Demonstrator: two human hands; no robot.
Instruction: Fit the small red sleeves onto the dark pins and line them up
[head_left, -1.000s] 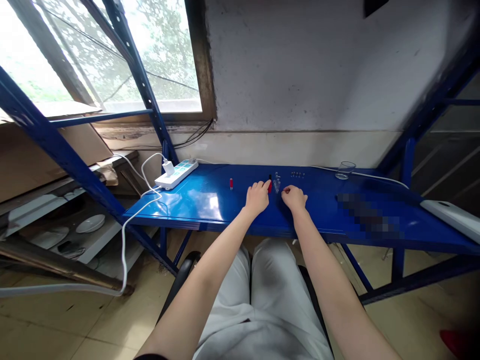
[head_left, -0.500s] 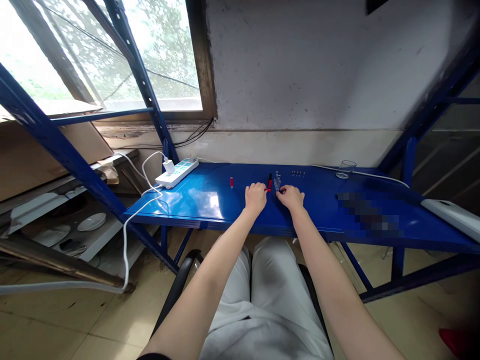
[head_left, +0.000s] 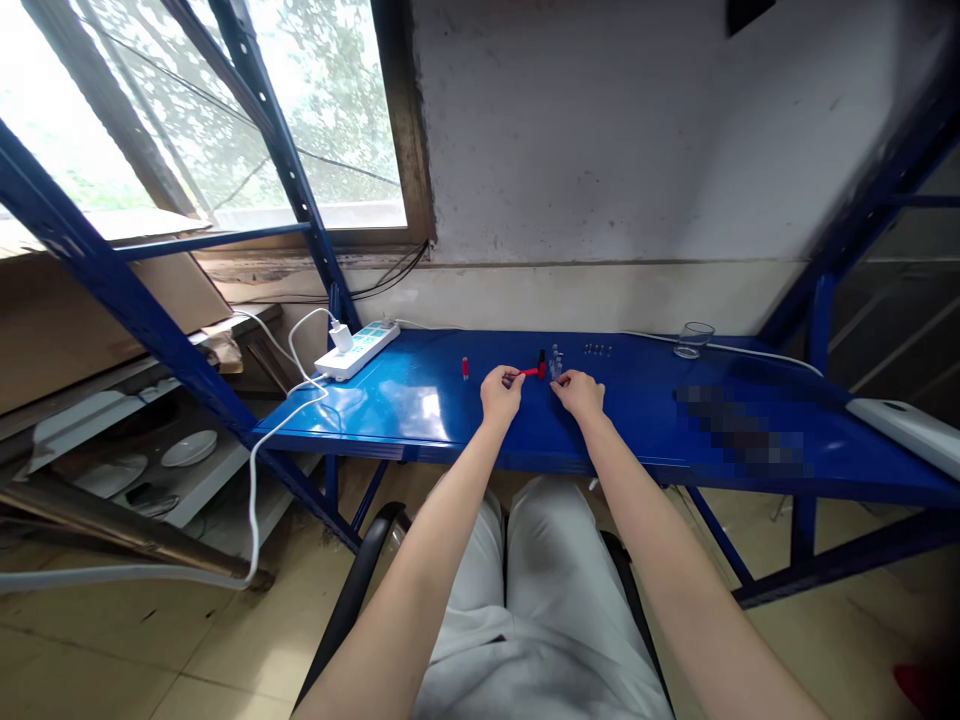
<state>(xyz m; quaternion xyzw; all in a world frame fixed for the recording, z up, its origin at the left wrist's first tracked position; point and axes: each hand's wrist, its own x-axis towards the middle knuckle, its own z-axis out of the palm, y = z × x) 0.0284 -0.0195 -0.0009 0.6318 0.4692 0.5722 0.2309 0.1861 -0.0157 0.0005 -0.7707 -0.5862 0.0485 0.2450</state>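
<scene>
My left hand (head_left: 501, 392) is closed around the handle of a small red hammer (head_left: 531, 372). Its head stands upright, black at the top and red below, close to the left side of a small clear plastic piece (head_left: 556, 363). From the right, my right hand (head_left: 579, 393) is closed, with thumb and fingertips pinched at the base of that clear piece. The fingers partly hide where they touch it. A short red cylinder with a pale lower end (head_left: 465, 368) stands on the blue table (head_left: 390, 400), to the left of my left hand.
Several tiny metallic parts (head_left: 598, 350) lie in a row behind my right hand. A clear glass (head_left: 694, 339) stands at the back right. A white power strip (head_left: 358, 350) with a cable sits at the back left. A blurred dark object (head_left: 739, 430) lies to the right.
My left hand has shifted slightly left, and more of the red handle shows. My right hand stays by the clear piece. The view has shifted a little.
</scene>
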